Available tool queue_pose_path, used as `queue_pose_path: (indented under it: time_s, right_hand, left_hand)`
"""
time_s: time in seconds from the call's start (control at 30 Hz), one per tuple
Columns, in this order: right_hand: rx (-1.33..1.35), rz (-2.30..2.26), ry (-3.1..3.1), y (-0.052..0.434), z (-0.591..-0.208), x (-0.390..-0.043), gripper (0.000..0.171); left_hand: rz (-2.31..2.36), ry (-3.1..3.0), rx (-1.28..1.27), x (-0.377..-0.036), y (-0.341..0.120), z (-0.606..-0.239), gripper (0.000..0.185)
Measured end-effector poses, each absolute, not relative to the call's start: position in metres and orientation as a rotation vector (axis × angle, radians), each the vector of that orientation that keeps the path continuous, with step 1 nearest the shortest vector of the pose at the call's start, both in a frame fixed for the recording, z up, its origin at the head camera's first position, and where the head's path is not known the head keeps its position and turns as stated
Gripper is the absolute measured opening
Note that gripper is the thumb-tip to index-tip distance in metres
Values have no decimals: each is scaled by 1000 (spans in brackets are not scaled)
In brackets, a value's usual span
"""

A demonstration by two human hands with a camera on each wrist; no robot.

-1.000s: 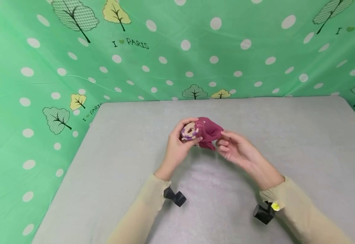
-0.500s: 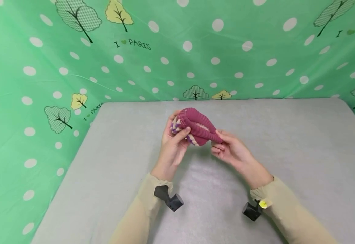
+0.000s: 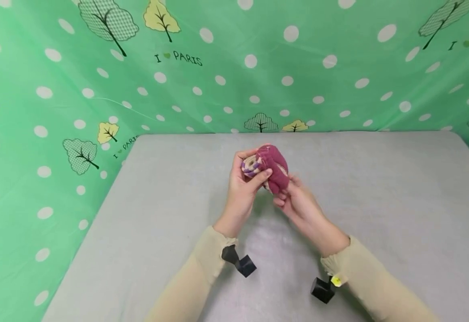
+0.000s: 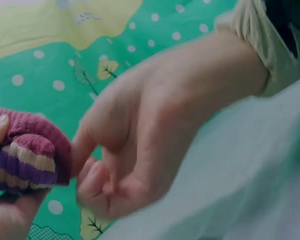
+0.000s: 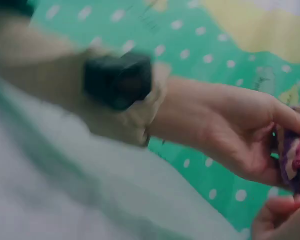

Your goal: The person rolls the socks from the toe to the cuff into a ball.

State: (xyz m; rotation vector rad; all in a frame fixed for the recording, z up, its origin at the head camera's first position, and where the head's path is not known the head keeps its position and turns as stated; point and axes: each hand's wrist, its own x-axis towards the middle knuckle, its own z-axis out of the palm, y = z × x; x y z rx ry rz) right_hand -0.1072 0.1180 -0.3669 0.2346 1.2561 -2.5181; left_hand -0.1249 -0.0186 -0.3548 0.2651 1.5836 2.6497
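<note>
A rolled bundle of knit socks (image 3: 275, 166), maroon outside with a cream-and-purple striped coil at one end, is held above the table. My left hand (image 3: 240, 190) grips it from the left, thumb across the front and fingers behind. At its lower right edge, my right hand (image 3: 304, 208) pinches the maroon cuff; some fingertips are hidden behind it. In the left wrist view, the maroon cuff curves around the striped roll (image 4: 27, 162), with the right hand (image 4: 140, 135) at its edge. The right wrist view cuts the bundle (image 5: 297, 157) off at its border.
A grey-covered table (image 3: 379, 201) lies below both hands. Behind it and on the left hangs a green dotted curtain (image 3: 218, 44) printed with trees. Black wrist cameras (image 3: 245, 266) hang from the beige sleeves (image 3: 202, 268).
The cuff was pulled out towards the right, then spread with its opening upwards; now it sits closer around the roll. The right hand has come nearer to the left, and the bundle has turned.
</note>
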Motion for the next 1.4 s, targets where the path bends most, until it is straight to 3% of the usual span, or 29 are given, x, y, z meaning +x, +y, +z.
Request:
queue_pose_path:
  time_s: [0.1, 0.33, 0.6, 0.77, 1.2, 1.4]
  right_hand:
    - [217, -2434, 1692, 120, -364, -106, 12]
    - [-270, -1925, 2721, 133, -361, -99, 37]
    - [-959, -1311, 3327, 130, -359, -107, 23]
    - [-866, -1232, 3413, 129, -362, -111, 26]
    - [-494, -1721, 2977, 137, -364, -113, 15]
    - [-448, -1882, 2843, 138, -369, -110, 9]
  left_hand:
    - [2647, 1682, 121, -126, -20, -355, 44]
    - [2682, 1697, 67, -131, -26, -360, 43]
    - [2525, 1778, 14, -129, -22, -365, 48]
    - [2434, 1684, 37, -124, -24, -363, 52]
    - [2218, 1895, 309, -129, -48, -372, 66]
    - [2073, 2175, 334, -134, -50, -372, 57]
